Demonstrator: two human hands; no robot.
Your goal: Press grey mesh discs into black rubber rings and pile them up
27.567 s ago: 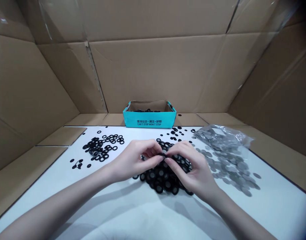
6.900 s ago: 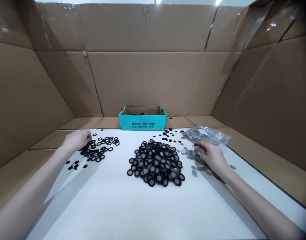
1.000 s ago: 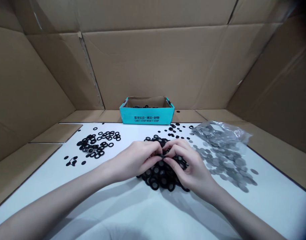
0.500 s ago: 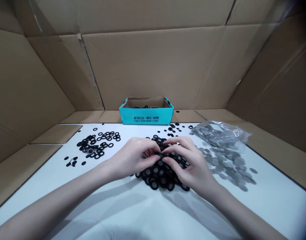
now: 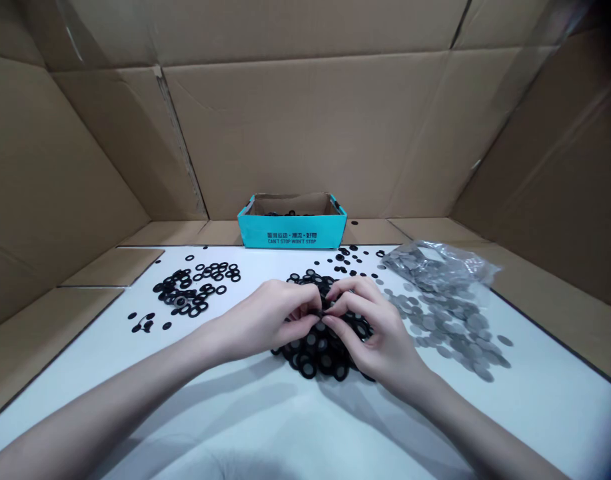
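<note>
Over a heap of black rings with grey discs in their centres, my two hands meet fingertip to fingertip. My left hand is closed, pinching the left edge of a small black ring between thumb and index finger. My right hand pinches the same ring from the other side, its thumb and index finger pressed close. Fingers cover most of this ring, so whether a disc sits inside it cannot be seen. Loose grey discs lie to the right of my right hand.
Loose black rings are scattered at the left of the white table. A turquoise box holding black pieces stands at the back. A clear plastic bag of grey discs lies at right. Cardboard walls surround the table.
My right hand has shifted slightly left and its fingers have drawn closer to my left fingertips around the ring. The heap and the surrounding things look the same.
</note>
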